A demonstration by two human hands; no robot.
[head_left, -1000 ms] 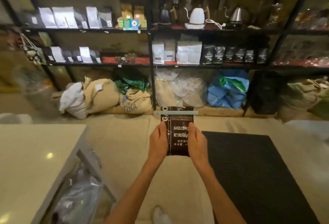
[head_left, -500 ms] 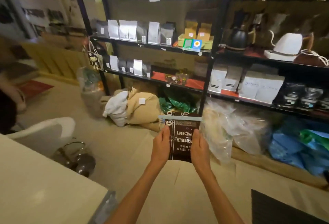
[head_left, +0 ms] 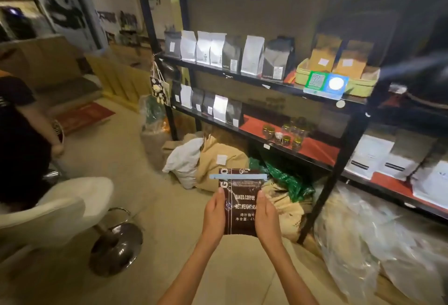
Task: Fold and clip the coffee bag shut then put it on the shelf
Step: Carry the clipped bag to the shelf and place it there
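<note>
I hold a dark brown coffee bag [head_left: 241,205] upright in front of me, its folded top closed by a long pale blue clip [head_left: 238,176]. My left hand [head_left: 213,215] grips the bag's left edge and my right hand [head_left: 266,216] grips its right edge. Ahead and to the right stands a black metal shelf [head_left: 257,79] whose boards carry white, grey and brown coffee bags. The lower board has a red mat [head_left: 312,146] with small jars.
Sacks [head_left: 218,161] and a green bag [head_left: 288,178] lie on the floor under the shelf, with clear plastic bags [head_left: 378,244] at right. A white stool with a chrome base [head_left: 116,249] stands at left beside a seated person [head_left: 21,135].
The view has swung left and closer to the shelf; the stool and seated person have come into view. Both hands keep the same hold on the clipped bag.
</note>
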